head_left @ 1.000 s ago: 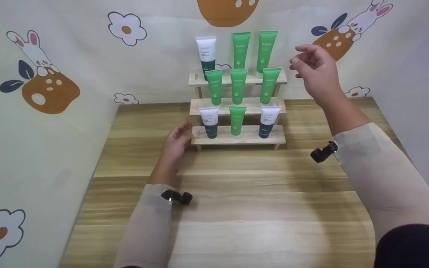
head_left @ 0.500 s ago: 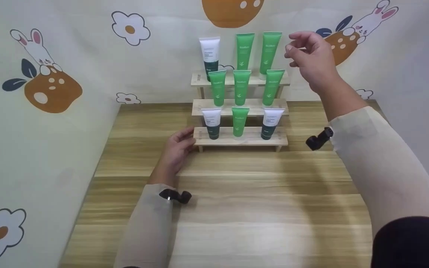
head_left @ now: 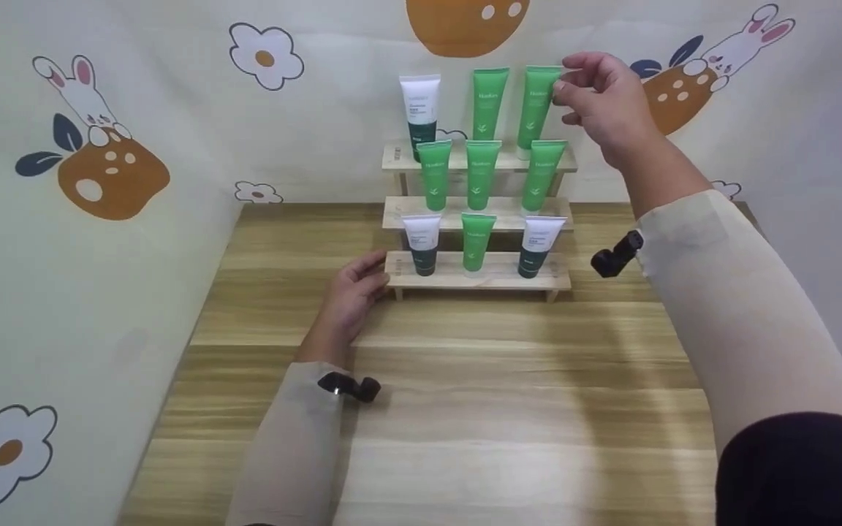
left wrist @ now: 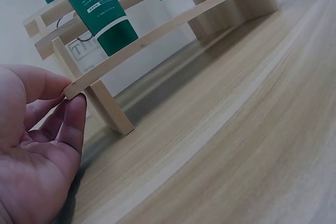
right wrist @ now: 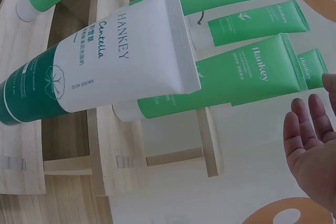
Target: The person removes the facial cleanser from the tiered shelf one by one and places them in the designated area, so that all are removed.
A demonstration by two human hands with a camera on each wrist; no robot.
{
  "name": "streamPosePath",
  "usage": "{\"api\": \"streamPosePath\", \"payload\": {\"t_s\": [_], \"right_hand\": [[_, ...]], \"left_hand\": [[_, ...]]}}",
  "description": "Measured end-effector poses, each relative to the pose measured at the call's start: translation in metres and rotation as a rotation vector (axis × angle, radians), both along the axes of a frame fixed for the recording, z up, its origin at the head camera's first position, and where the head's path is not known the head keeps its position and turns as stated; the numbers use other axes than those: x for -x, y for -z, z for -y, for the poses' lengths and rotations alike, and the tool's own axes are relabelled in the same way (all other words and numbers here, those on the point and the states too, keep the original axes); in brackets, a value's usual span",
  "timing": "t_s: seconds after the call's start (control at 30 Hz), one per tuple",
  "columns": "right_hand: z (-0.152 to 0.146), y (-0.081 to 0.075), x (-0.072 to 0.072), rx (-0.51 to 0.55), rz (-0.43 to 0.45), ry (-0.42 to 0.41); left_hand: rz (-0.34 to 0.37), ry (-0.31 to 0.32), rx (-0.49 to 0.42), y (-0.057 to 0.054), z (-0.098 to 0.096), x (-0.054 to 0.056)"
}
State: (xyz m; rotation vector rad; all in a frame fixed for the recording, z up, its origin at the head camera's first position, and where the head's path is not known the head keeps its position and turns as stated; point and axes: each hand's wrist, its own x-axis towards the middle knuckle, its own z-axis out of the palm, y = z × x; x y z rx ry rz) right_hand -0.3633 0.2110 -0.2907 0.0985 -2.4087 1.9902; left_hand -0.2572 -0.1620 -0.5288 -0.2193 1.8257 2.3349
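My right hand point(head_left: 604, 106) is at the right edge of the top-right tube point(head_left: 537, 109), thumb and fingers apart; I cannot tell whether they touch it. That green tube stands on the rack's point(head_left: 500, 280) highest shelf, with another green tube point(head_left: 490, 104) to its left and a white-topped tube point(head_left: 421, 109) at the far end. Close in front and lower, three green tubes point(head_left: 482, 175) line the middle shelf; the bottom shelf bears two white-topped tubes point(head_left: 539, 247) with a small green tube point(head_left: 478, 241) between. My left hand point(head_left: 351, 296) pinches the bottom shelf's left end. The wall point(head_left: 333, 131) rises close behind the rack. There is room right of the rack, and the table point(head_left: 421, 453) spreads wide from its front edge toward me.
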Motion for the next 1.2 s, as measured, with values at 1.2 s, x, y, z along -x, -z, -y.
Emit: {"api": "streamPosePath", "payload": {"t_s": [1.2], "right_hand": [[-0.104,0.091,-0.018,0.29,0.127,0.059]], "left_hand": [[-0.012,0.029,-0.033,0.0,0.0,-0.003]]}}
